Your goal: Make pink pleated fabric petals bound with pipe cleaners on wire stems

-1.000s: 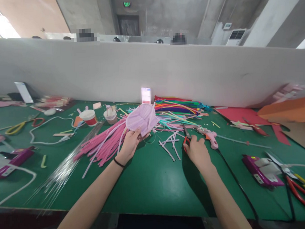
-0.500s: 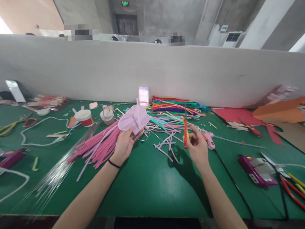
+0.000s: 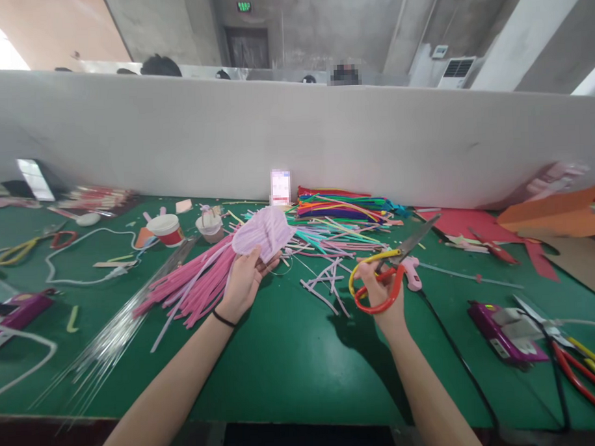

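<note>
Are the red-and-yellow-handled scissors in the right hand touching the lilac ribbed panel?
Apart: the head view shows green tabletop between scissors and panel.

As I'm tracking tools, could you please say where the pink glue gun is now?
In the head view, the pink glue gun lies on the table, right of centre, right of the right hand, partly behind the held scissors.

Lilac piece held, scissors aloft
</note>
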Motion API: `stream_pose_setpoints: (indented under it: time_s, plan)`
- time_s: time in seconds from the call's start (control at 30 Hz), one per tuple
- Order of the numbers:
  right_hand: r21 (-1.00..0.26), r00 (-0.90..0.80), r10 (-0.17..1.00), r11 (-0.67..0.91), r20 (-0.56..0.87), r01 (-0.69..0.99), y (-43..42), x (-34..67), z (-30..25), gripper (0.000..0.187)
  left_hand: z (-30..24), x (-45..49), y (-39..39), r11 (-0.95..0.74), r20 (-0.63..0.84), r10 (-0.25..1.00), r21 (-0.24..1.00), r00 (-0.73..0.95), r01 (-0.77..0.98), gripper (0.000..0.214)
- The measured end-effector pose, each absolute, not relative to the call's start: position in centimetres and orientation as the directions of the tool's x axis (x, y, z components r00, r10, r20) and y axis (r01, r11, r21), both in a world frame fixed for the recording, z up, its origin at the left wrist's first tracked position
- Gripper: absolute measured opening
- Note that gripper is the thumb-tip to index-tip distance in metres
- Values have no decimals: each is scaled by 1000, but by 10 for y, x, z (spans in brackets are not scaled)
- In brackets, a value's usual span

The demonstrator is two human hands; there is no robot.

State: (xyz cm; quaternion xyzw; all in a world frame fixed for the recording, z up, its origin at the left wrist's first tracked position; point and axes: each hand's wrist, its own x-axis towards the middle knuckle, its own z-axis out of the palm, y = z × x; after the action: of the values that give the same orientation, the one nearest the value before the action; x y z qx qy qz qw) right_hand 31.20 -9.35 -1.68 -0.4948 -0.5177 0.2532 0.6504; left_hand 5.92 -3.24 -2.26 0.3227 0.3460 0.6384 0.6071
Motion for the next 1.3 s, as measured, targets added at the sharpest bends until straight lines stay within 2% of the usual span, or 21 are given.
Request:
stream_pose_setpoints:
  time_s: [0.17, 0.33, 0.67, 0.73, 0.87, 0.93, 1.07, 1.3]
  plan:
    - [-850, 144, 842, 492, 519, 189, -99, 307, -17, 35, -21, 62, -33, -39, 14, 998, 861, -54, -508, 20]
    - [-838, 113, 836, 515, 537, 180, -106, 292, -12, 57, -19, 64, -35, -35, 12, 999, 869, -50, -494, 22]
    - [-739, -113, 822, 554, 558, 383, -100, 292, -26, 74, -20, 63, -35, -16, -5, 999, 860, -41, -510, 20]
    - [-706, -136, 823, 547, 551, 450, -100, 291, -27, 69, -20, 63, -35, -22, -3, 999, 863, -48, -505, 19]
    - [-564, -155, 789, 547, 595, 618, -102, 286, -24, 22, -20, 64, -35, -38, 17, 999, 864, -46, -501, 23]
    - [-451, -184, 759, 543, 625, 708, -104, 282, -23, 13, -20, 64, -35, -36, 26, 999, 866, -26, -499, 24]
    - [-276, -153, 744, 419, 650, 865, -105, 274, -25, 22, -18, 69, -39, -30, 55, 998, 870, 36, -493, 29]
    - [-248, -49, 787, 253, 615, 935, -108, 268, -31, 29, -8, 80, -52, -87, 87, 996, 837, -26, -540, 24]
